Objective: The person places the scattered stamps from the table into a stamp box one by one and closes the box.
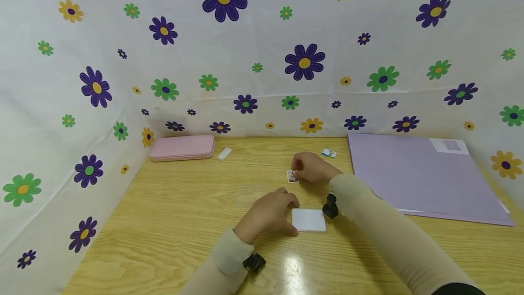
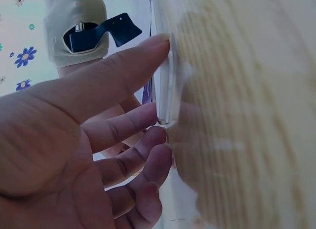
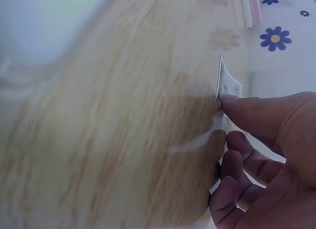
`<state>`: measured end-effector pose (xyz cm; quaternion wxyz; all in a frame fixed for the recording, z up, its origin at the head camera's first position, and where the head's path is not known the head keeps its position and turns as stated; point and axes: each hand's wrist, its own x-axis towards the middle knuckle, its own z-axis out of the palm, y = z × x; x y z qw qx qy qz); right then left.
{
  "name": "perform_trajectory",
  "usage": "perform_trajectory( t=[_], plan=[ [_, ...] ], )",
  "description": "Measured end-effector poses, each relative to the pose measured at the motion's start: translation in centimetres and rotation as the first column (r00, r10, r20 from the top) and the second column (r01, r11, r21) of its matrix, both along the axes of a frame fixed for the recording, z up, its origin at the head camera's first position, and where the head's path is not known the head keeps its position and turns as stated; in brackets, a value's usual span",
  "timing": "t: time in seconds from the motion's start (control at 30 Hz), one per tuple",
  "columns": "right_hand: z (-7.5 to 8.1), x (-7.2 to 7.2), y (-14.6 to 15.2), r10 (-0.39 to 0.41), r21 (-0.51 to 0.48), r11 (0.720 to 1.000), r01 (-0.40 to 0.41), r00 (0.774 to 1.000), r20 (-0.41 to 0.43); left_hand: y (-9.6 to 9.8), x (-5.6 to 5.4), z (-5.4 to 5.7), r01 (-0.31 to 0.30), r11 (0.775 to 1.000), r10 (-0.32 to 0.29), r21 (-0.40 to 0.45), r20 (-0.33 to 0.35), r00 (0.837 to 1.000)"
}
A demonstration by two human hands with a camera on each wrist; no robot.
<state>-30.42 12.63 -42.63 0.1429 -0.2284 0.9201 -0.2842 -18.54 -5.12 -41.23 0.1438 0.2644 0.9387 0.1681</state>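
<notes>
On the table, a flat white rectangular slab (image 1: 309, 220) with a clear edge lies before the person. The left hand (image 1: 271, 213) holds its left end, thumb at the near corner and index finger at the far one; in the left wrist view the thumb and fingertips meet the slab's edge (image 2: 164, 91). Farther back, the right hand (image 1: 313, 167) pinches a small white-bordered picture card (image 1: 291, 176). The right wrist view shows this card (image 3: 228, 83) tilted up from the wood, with print on it and the thumb against its lower end. The index finger is mostly hidden there.
A pink case (image 1: 182, 148) and a white eraser-like block (image 1: 224, 154) lie at the back left. Behind the right hand is a small blue-and-white item (image 1: 329, 153). A large purple folder (image 1: 421, 181) covers the right side. A flower-printed cloth (image 1: 262, 35) hangs behind.
</notes>
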Motion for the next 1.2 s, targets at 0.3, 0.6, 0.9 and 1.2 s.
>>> perform_trajectory(
  t=[0.3, 0.6, 0.9, 1.2],
  plan=[
    [0.5, 0.2, 0.0, -0.014, 0.01, 1.0, 0.014, 1.0, 0.018, -0.5, 0.2, 0.1, 0.022, 0.999, -0.022, 0.043, 0.005, 1.0],
    [1.9, 1.1, 0.7, -0.015, -0.119, 0.993, 0.016, 1.0, 0.012, -0.8, 0.2, 0.2, 0.026, 0.997, -0.027, 0.068, 0.017, 0.999],
    [2.5, 2.5, 1.8, -0.031, -0.244, 0.97, 0.024, 0.999, -0.026, -0.8, 0.2, 0.2, 0.019, 0.998, -0.021, 0.065, 0.027, 0.999],
    [3.8, 4.3, 2.4, -0.066, -0.316, 0.947, 0.059, 0.998, -0.014, -0.7, 0.1, 0.0, 0.015, 0.997, -0.018, 0.071, 0.037, 0.999]
  ],
)
